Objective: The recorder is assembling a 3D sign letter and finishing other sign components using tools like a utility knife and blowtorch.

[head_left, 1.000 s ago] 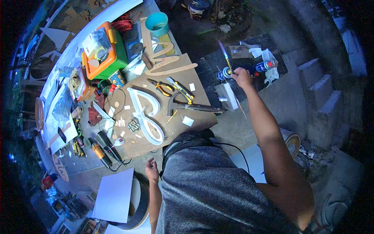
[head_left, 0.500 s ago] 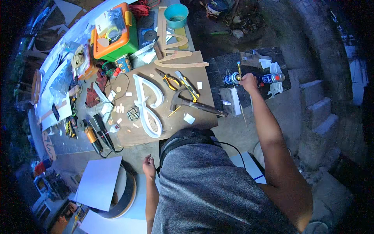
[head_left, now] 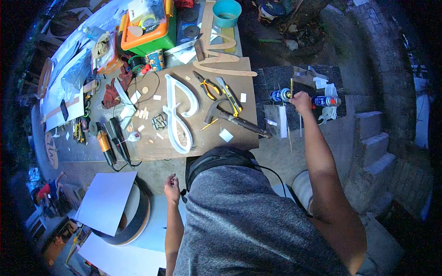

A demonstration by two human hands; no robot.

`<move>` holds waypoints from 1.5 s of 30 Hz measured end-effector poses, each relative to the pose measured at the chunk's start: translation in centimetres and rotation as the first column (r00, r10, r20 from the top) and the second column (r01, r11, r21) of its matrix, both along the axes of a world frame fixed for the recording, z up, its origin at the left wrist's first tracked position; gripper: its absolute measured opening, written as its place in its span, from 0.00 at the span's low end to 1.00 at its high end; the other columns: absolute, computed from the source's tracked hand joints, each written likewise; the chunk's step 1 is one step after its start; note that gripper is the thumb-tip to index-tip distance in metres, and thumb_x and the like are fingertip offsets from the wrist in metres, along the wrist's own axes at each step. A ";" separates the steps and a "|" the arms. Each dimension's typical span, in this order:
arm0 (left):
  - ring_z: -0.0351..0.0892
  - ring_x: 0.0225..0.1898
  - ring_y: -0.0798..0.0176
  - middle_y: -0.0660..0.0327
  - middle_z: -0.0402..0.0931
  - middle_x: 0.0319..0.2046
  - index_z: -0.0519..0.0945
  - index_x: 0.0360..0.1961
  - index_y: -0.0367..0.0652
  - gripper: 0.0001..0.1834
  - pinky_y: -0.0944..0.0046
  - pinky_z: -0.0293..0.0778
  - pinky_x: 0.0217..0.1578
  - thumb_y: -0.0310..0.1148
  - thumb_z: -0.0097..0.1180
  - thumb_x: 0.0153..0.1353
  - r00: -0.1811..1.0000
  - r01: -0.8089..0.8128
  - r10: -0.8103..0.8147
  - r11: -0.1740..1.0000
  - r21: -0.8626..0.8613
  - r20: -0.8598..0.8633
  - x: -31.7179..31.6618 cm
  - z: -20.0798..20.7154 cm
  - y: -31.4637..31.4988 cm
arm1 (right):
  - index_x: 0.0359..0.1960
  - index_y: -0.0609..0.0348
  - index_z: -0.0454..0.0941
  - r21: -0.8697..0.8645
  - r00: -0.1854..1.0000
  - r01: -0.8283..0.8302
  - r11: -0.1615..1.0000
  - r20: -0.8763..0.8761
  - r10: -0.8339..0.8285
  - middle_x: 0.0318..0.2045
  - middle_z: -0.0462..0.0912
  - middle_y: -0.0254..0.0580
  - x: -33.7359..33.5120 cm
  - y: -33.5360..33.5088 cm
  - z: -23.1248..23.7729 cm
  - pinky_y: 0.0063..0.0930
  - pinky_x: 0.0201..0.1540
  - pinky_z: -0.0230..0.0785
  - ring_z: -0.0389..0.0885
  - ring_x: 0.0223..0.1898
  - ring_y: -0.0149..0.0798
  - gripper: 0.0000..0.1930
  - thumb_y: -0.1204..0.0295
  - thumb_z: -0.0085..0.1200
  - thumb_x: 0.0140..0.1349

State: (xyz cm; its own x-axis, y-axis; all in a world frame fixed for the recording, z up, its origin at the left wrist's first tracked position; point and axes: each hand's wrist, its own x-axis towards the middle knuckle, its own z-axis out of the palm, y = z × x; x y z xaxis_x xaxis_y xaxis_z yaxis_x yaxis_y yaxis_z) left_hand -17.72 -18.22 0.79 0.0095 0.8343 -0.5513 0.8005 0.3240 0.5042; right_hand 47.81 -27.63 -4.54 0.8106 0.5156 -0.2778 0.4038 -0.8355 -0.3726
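One blue-canistered torch (head_left: 279, 95) is to the right of the hammer (head_left: 239, 121), and my right grip (head_left: 302, 102) is closed on it near its brass tube (head_left: 291, 86); a second blue canister (head_left: 325, 101) lies farther right of the hammer. My left grip (head_left: 171, 187) hangs loosely half open, left of the hammer and nearer me. On the tabletop (head_left: 78, 149), the white curved frame (head_left: 172, 110) lies left of the hammer, the yellow-handled pliers (head_left: 203, 82) just beyond its head

The torch (head_left: 281, 95) is finished in blue with a brassy yellow nozzle (head_left: 291, 85). The storage box (head_left: 156, 47) is coloured green under orange; teal is shown by the bowl (head_left: 226, 14), white by the letter shape (head_left: 193, 102), flecked grey by the shirt (head_left: 258, 216).
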 end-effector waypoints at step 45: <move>0.76 0.39 0.55 0.54 0.77 0.37 0.82 0.43 0.39 0.09 0.55 0.72 0.45 0.30 0.55 0.65 0.987 -0.139 0.158 0.911 0.387 -0.018 4.9 1.5 3.0 | 0.37 0.62 0.79 0.472 0.833 -0.520 0.712 0.095 0.545 0.35 0.82 0.50 -20.4 14.6 8.9 0.43 0.45 0.70 0.78 0.40 0.54 0.06 0.77 0.57 0.58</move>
State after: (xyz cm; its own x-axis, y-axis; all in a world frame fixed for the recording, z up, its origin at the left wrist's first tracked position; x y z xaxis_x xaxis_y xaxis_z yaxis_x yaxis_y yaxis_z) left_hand -12.84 -15.25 2.24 -0.1493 0.9713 -0.1852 0.7842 0.2304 0.5761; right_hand 27.44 -13.07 4.33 0.3548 0.9318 0.0764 0.6999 -0.2105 -0.6825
